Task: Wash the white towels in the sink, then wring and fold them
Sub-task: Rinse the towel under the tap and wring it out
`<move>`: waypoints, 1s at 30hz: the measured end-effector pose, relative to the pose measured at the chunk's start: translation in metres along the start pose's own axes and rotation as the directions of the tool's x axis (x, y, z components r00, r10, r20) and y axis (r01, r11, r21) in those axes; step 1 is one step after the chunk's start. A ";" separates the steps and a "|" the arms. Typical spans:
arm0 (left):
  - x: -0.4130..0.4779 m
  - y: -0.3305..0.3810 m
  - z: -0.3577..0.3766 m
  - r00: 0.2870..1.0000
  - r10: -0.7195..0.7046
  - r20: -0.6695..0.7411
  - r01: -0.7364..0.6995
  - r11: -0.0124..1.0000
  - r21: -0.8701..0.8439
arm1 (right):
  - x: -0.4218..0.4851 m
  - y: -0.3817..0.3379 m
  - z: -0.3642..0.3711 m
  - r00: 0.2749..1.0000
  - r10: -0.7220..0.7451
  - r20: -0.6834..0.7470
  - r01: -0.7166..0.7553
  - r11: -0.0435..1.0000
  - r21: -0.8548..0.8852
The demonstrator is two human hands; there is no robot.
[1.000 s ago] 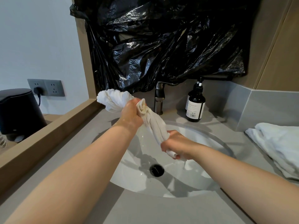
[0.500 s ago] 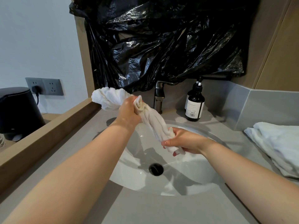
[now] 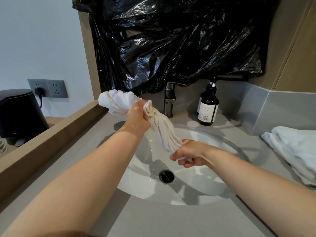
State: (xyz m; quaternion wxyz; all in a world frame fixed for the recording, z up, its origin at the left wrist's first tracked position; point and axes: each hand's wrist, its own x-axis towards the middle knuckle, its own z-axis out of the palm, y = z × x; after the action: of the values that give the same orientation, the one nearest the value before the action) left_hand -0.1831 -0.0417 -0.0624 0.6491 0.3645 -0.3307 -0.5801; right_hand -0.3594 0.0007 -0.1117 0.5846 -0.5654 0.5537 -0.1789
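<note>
Wringing step: above the sink, the left hand and right hand each grip an end of the twisted towel. Next, probably untwisting it and folding on the worktop.

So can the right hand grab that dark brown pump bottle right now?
Probably not yet: the right hand grips the twisted white towel. Nothing stands before the dark brown pump bottle, though.
</note>
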 end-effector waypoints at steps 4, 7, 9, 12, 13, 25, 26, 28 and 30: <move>0.006 -0.001 -0.001 0.974 -0.162 -0.161 0.137 0.979 -0.153 | 0.004 -0.001 0.010 0.991 0.023 -0.128 -0.032 0.997 -0.068; 0.006 -0.001 -0.001 0.974 -0.175 -0.142 0.153 0.976 -0.154 | 0.004 -0.001 0.013 0.969 0.034 -0.243 -0.035 0.999 -0.001; 0.005 -0.002 -0.002 0.976 -0.176 -0.131 0.150 0.971 -0.188 | 0.003 -0.002 0.015 0.960 0.029 -0.279 -0.023 0.999 0.024; 0.005 -0.002 -0.001 0.979 -0.166 -0.114 0.140 0.968 -0.208 | 0.003 -0.003 0.017 0.950 0.027 -0.310 -0.019 0.999 0.027; 0.006 -0.003 -0.001 0.980 -0.165 -0.114 0.139 0.969 -0.206 | 0.003 -0.004 0.017 0.947 0.029 -0.319 -0.022 0.999 0.026; 0.007 -0.007 0.005 0.988 -0.142 -0.064 0.129 0.976 -0.174 | 0.009 0.002 0.007 0.926 -0.032 -0.377 0.032 0.999 -0.008; 0.006 -0.006 0.005 0.989 -0.141 -0.052 0.130 0.977 -0.171 | 0.009 0.003 0.005 0.932 -0.059 -0.359 0.056 0.998 -0.020; 0.005 -0.003 0.006 0.991 -0.134 -0.023 0.130 0.981 -0.143 | 0.005 0.001 -0.004 0.954 -0.115 -0.276 0.078 0.987 -0.141; 0.003 0.000 0.006 0.993 -0.119 0.014 0.119 0.986 -0.117 | -0.004 0.000 -0.017 0.980 -0.115 -0.162 0.052 0.936 -0.349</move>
State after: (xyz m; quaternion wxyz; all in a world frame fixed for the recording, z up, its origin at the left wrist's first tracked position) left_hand -0.1878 -0.0454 -0.0597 0.6326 0.3427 -0.2757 -0.6375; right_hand -0.3751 -0.0040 -0.1057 0.4164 -0.6632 0.6024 -0.1548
